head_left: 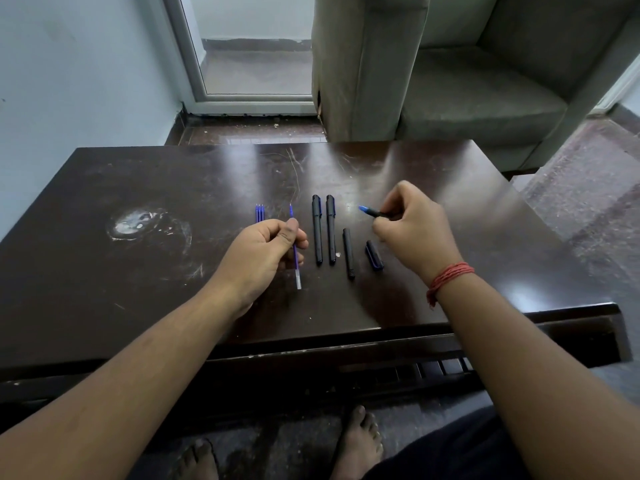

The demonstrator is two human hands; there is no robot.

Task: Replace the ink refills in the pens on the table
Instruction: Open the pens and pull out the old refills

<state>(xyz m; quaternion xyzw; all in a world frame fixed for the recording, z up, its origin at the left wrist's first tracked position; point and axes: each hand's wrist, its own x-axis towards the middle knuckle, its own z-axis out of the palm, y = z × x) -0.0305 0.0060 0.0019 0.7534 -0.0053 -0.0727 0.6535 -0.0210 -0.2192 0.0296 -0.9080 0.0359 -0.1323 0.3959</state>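
Two capped black pens (pixel 323 228) side by side on the dark table (pixel 138 188), just right of the left hand (pixel 265 252). Left hand curled, pinching one blue refill (pixel 295 252) between thumb and fingers. Beyond its knuckles, a small bundle of spare refills (pixel 259 213). Right hand (pixel 414 225) closed around a pen part with blue tip (pixel 370 211). Between the hands, an open black barrel (pixel 348 252) and a loose cap (pixel 374 255), both flat on the table.

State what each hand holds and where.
Left hand pinches a blue refill at mid-length. Right hand grips the pen's front section by its rear end.
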